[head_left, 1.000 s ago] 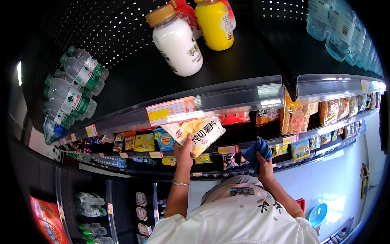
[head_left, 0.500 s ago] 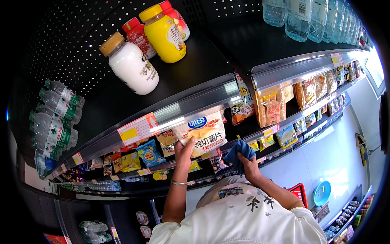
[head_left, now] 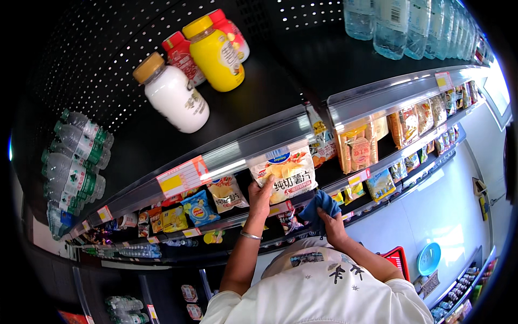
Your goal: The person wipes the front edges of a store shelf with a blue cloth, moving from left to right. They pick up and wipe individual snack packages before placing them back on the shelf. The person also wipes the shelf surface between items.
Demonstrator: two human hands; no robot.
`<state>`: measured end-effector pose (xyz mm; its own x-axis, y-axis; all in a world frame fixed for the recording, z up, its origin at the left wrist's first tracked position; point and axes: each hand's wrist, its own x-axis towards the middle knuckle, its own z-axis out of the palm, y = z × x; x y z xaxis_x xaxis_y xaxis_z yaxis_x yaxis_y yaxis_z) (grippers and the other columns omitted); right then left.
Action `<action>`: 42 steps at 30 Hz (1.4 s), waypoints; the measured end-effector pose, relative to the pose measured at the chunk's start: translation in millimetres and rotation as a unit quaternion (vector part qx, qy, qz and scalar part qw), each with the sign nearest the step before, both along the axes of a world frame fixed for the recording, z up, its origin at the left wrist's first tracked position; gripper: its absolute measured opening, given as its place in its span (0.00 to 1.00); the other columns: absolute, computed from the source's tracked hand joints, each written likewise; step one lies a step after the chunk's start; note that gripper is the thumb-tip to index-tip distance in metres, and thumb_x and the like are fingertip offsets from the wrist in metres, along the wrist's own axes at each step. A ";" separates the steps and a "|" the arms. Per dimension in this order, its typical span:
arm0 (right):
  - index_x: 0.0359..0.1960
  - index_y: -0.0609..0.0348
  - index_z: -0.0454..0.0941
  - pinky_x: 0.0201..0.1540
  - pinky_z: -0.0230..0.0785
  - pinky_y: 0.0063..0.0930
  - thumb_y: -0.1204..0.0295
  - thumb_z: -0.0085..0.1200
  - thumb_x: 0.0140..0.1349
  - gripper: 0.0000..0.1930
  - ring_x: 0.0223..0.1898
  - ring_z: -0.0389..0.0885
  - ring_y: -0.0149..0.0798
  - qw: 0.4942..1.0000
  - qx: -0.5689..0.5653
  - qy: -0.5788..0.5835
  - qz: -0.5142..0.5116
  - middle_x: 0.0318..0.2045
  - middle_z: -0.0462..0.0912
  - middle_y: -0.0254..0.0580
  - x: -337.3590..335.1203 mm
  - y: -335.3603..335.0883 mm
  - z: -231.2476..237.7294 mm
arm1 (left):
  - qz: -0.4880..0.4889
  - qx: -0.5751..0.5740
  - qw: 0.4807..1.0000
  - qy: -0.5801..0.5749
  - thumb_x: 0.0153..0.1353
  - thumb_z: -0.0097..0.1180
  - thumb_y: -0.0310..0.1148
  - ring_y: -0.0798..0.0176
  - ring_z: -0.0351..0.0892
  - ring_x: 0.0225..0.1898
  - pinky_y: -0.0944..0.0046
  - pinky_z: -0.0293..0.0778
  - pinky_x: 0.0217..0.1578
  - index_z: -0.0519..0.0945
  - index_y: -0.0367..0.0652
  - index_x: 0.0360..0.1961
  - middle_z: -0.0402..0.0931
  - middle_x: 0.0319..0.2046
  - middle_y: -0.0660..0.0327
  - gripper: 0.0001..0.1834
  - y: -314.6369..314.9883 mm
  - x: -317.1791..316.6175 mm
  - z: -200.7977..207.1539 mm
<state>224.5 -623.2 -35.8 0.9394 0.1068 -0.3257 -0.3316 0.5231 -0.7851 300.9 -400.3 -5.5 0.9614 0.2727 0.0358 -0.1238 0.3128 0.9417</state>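
While the left hand [head_left: 261,195] reaches up from the lower middle of the view, its fingers close on the bottom left corner of a pale chip bag [head_left: 284,171], holding it upright against the front of the snack shelf [head_left: 302,201]. That forearm rises almost straight, with a thin bracelet [head_left: 250,235] around the wrist. The right hand [head_left: 333,227] sits just to the right and slightly lower, its forearm coming in at a slant from the lower right; it grips a bunched blue cloth [head_left: 320,207] that presses against the shelf edge just below the bag's right corner. The bag stands in the middle of the scene, under the lit rail of the black upper shelf [head_left: 253,116], between a smaller yellow snack pack [head_left: 227,193] on its left and orange packets [head_left: 357,144] on its right.

Farther up on that upper shelf stand a white bottle [head_left: 174,97] with a tan cap, a yellow bottle [head_left: 215,53] and red ones behind it. Water bottles [head_left: 73,162] lie stacked at the far left, and clear ones [head_left: 396,24] are cut off by the top edge. The right hand's fingers are mostly buried in the cloth, so how tightly they clench is probably not readable. Below the shelf edge the lower rows fall into shadow, and their small packets are hard to make out.
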 end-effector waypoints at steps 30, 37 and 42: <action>0.60 0.55 0.72 0.57 0.66 0.28 0.73 0.59 0.63 0.23 0.50 0.75 0.31 0.996 -0.033 -0.056 0.063 0.50 0.79 0.32 -0.5 3.8 -20.3 | 0.052 0.098 0.994 0.018 0.54 0.66 0.21 0.67 0.79 0.46 0.67 0.75 0.46 0.75 0.37 0.50 0.79 0.43 0.64 0.22 63.6 80.0 -54.9; 0.59 0.55 0.71 0.59 0.64 0.29 0.71 0.61 0.62 0.24 0.50 0.75 0.32 0.986 -0.148 -0.054 0.060 0.50 0.78 0.34 -6.2 5.0 -5.3 | 0.007 0.106 0.994 0.036 0.52 0.71 0.33 0.63 0.75 0.54 0.64 0.72 0.55 0.76 0.37 0.55 0.77 0.53 0.59 0.30 70.7 79.1 -34.0; 0.55 0.55 0.76 0.55 0.66 0.28 0.75 0.61 0.60 0.20 0.47 0.76 0.30 0.998 -0.035 -0.044 0.041 0.46 0.81 0.31 -1.1 9.5 -12.9 | 0.043 0.059 0.996 0.045 0.50 0.70 0.22 0.64 0.78 0.47 0.64 0.77 0.49 0.76 0.37 0.49 0.78 0.47 0.59 0.24 64.0 88.0 -57.7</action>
